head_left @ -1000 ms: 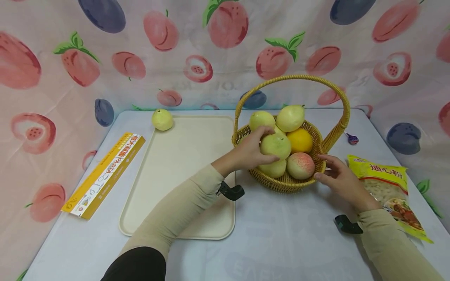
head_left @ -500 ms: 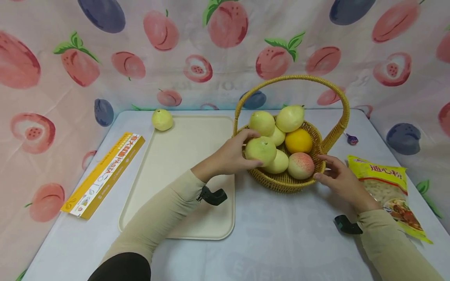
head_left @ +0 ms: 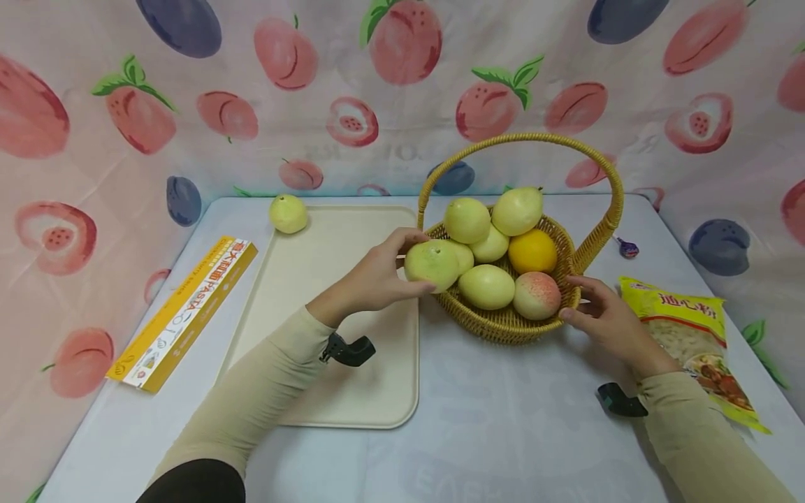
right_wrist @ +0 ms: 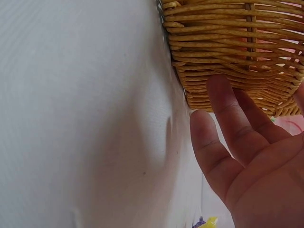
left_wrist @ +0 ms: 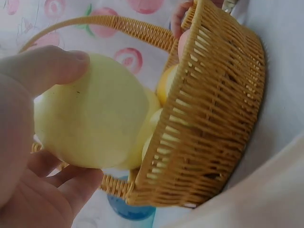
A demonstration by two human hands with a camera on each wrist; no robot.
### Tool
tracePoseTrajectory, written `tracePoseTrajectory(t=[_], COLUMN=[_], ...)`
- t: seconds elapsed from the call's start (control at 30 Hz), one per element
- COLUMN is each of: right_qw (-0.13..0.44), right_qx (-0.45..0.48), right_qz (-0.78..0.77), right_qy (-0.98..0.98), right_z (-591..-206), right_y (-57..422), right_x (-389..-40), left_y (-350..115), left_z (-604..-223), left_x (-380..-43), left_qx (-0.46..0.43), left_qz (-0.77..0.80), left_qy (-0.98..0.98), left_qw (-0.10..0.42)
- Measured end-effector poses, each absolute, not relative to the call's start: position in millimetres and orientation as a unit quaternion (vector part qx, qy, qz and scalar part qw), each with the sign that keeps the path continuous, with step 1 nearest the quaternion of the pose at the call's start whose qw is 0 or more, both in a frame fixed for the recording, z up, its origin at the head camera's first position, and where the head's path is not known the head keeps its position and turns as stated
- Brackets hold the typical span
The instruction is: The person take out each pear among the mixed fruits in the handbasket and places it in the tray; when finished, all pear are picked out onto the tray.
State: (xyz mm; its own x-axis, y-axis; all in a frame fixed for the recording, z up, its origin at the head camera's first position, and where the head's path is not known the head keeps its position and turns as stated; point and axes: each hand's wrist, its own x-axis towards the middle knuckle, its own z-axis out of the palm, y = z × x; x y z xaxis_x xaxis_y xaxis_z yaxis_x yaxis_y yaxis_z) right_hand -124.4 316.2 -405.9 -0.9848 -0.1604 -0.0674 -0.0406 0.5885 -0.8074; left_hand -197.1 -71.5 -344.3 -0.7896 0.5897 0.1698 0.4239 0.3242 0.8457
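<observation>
My left hand (head_left: pixel 371 276) holds a pale green pear (head_left: pixel 430 266) between thumb and fingers, at the left rim of the wicker basket (head_left: pixel 503 328). In the left wrist view the thumb lies over the pear (left_wrist: pixel 99 114) and the fingers curl beneath it. My right hand (head_left: pixel 613 325) grips the basket's right rim; its fingers (right_wrist: pixel 228 104) lie along the woven outer wall in the right wrist view. Inside the basket are several pale pears (head_left: pixel 486 286), an orange (head_left: pixel 532 251) and a peach (head_left: pixel 537 295).
A cream tray (head_left: pixel 352 384) lies left of the basket, with one pear (head_left: pixel 288 214) at its far left corner. A yellow pasta box (head_left: pixel 182 314) rests farther left. At the right lie a yellow pasta bag (head_left: pixel 692 335) and a purple-wrapped lollipop (head_left: pixel 627 248). The basket's tall handle (head_left: pixel 522 138) arches above.
My left hand has moved left with the pear, from over the middle of the fruit to the basket's left rim, uncovering another pear. My right hand stays on the basket.
</observation>
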Motion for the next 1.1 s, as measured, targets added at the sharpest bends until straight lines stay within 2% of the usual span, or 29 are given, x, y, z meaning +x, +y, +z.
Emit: tracePoseTrajectory(t=[0.57, 0.83, 1.1], right_qw=[0.068, 0.059, 0.073], right_qx=[-0.056, -0.068, -0.048], right_qz=[-0.452, -0.450, -0.448], right_qy=[0.887, 0.889, 0.890], right_z=[-405, -404, -403], right_y=[316, 315, 314], right_x=[-125, -124, -123], left_y=[-113, -122, -132], left_z=[-354, -365, -380], left_x=[-204, -216, -234], left_qx=[0.265, 0.225, 0.172], left_qz=[0.499, 0.498, 0.485], left_qy=[0.823, 0.837, 0.857], left_qw=[0.058, 0.026, -0.008])
